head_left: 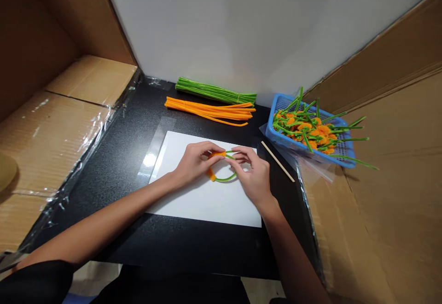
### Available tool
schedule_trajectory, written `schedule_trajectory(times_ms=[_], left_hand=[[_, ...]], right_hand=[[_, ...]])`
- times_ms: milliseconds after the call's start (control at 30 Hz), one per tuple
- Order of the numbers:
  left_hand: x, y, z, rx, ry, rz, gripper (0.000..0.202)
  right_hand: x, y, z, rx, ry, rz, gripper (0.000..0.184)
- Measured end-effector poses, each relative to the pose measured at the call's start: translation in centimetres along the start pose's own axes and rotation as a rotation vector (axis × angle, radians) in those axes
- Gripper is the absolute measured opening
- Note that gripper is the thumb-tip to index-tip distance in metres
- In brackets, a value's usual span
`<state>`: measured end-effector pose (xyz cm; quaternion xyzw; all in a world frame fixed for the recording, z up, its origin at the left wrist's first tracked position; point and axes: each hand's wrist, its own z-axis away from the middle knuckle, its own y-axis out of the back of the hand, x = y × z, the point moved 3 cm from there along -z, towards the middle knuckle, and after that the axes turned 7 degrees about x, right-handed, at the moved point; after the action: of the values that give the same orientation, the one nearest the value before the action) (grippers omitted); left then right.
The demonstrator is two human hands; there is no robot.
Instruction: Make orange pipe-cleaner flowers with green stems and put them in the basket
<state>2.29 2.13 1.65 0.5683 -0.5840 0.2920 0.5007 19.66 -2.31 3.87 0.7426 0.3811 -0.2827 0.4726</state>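
Observation:
Over a white sheet of paper on the black table, my left hand pinches an orange pipe cleaner piece. My right hand pinches a green pipe cleaner that curves in a loop between both hands. The orange piece and the green one meet between my fingertips. Both hands are closed on these pieces.
A bundle of green pipe cleaners and a bundle of orange pipe cleaners lie at the back of the table. A blue basket at the right holds several orange-and-green flowers. A thin wooden stick lies beside the paper. Cardboard walls stand on both sides.

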Motion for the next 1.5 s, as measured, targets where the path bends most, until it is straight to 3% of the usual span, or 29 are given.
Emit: schedule_trajectory(times_ms=[67, 133, 200, 333, 467, 633, 733, 833, 933, 1033, 1200, 1267, 1433, 1500], left_hand=[[-0.3, 0.0, 0.0, 0.073, 0.071, 0.022, 0.017], [-0.5, 0.0, 0.0, 0.086, 0.095, 0.030, 0.016], [-0.4, -0.1, 0.1, 0.063, 0.068, 0.019, 0.016], [0.1, -0.2, 0.3, -0.032, -0.098, -0.049, 0.014], [0.4, -0.3, 0.3, -0.083, -0.198, -0.102, 0.014], [0.1, -0.7, 0.4, -0.104, -0.084, -0.093, 0.033], [-0.1, -0.5, 0.4, -0.041, -0.013, -0.078, 0.022], [-0.1, -0.1, 0.2, 0.050, 0.003, -0.074, 0.018], [-0.1, 0.0, 0.2, 0.071, -0.012, -0.076, 0.018], [-0.3, -0.1, 0.3, 0.057, -0.048, -0.071, 0.018], [-0.3, -0.3, 0.6, -0.035, -0.152, -0.088, 0.016], [-0.2, -0.3, 0.6, -0.040, -0.167, -0.106, 0.015], [-0.4, -0.1, 0.4, 0.049, -0.065, -0.086, 0.017], [-0.4, -0.1, 0.3, 0.050, -0.046, -0.076, 0.017]], right_hand=[[0.2, 0.0, 0.0, 0.023, -0.084, -0.034, 0.027], [0.2, 0.3, -0.1, 0.055, -0.072, 0.015, 0.015], [0.0, 0.5, -0.2, 0.088, 0.035, 0.118, 0.008], [-0.4, 0.4, -0.1, 0.068, 0.307, 0.308, 0.019], [-0.5, -0.2, 0.2, 0.005, 0.384, 0.357, 0.021], [-0.4, 0.3, -0.1, 0.127, 0.255, 0.310, 0.016], [0.0, 0.5, -0.2, 0.164, 0.085, 0.227, 0.008], [0.4, 0.6, -0.2, 0.174, -0.029, 0.151, 0.019], [0.0, 0.9, -0.3, 0.214, 0.063, 0.232, 0.008], [-0.4, 1.2, -0.3, 0.221, 0.173, 0.303, 0.013], [-0.3, 0.8, -0.3, 0.142, 0.201, 0.251, 0.015], [-0.2, 0.6, -0.3, 0.115, 0.162, 0.219, 0.013], [0.7, 0.6, -0.3, 0.122, -0.107, 0.096, 0.009], [0.7, 0.8, -0.4, 0.129, -0.126, 0.103, 0.008]])
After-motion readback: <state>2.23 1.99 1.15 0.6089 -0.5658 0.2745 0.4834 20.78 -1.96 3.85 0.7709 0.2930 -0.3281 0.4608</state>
